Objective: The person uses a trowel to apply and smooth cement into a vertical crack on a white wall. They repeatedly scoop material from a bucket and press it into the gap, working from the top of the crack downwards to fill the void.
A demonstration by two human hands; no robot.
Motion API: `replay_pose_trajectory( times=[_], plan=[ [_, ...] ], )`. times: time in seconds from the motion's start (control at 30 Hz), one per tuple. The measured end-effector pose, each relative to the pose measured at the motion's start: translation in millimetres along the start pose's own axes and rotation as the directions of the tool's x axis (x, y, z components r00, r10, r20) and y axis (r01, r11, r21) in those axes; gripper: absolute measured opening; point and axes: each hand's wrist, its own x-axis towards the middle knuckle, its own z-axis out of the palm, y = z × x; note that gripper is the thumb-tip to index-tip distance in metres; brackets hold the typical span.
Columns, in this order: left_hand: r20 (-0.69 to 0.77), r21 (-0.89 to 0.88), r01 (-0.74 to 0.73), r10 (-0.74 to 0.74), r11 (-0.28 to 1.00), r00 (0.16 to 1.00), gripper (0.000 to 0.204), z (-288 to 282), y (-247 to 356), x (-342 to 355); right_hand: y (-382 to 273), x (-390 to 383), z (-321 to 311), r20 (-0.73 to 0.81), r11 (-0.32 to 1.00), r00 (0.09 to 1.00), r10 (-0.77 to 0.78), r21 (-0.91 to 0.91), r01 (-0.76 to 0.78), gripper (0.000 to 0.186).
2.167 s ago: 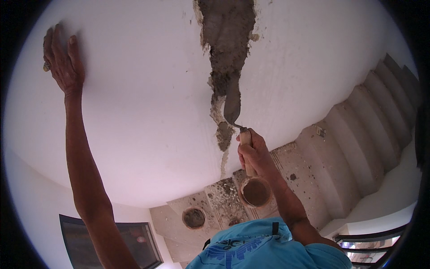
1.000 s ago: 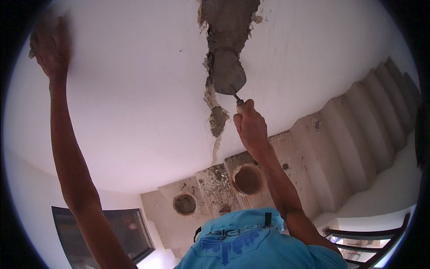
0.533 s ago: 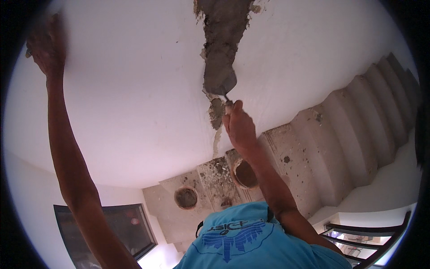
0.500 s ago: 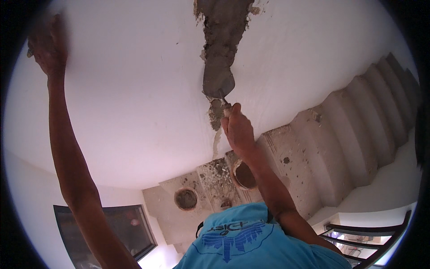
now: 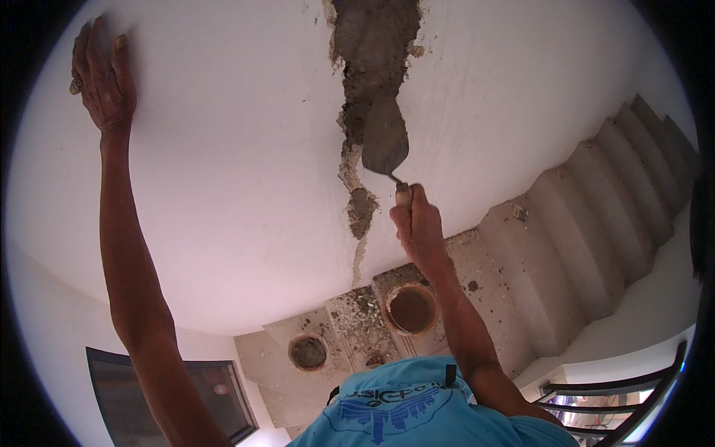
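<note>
My right hand (image 5: pixel 419 227) is closed round the handle of a pointing trowel (image 5: pixel 386 140). The trowel's grey blade points up and lies against or close to the wall, over the right side of a ragged strip of wet grey mortar (image 5: pixel 375 45). Below the blade the strip narrows to bare, broken plaster and a small mortar patch (image 5: pixel 362 212). High on the left, my left hand (image 5: pixel 106 82) rests flat on the white wall (image 5: pixel 231 149), fingers stretched and a ring on one of them. It holds nothing.
Below the wall, a round basin (image 5: pixel 412 288) and a smaller round bowl with grey mix (image 5: pixel 307 350) stand on a debris-strewn landing (image 5: pixel 356 316). Concrete stairs (image 5: pixel 573 231) climb at the right. A dark-framed window (image 5: pixel 223 391) is at lower left, a dark railing (image 5: pixel 618 387) at lower right.
The trowel has shifted right and its blade no longer covers the strip's narrow lower part, which now shows bare. My left hand appears lower and further right, no longer blurred.
</note>
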Motion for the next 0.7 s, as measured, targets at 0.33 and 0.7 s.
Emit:
replay_pose_trajectory(
  times=[0.33, 0.7],
  plan=[
    [0.016, 0.031, 0.001, -0.002, 1.000, 1.000, 0.058, -14, 1, 6, 3, 23, 48, -0.036, 0.978, 0.996, -0.077, -0.198, 0.069, 0.029],
    [0.032, 0.021, 0.060, -0.061, 0.998, 0.998, 0.053, -15, 6, 5, -3, -7, 18, 0.115, 0.985, 0.990, -0.087, -0.136, 0.103, 0.028]
  ],
)
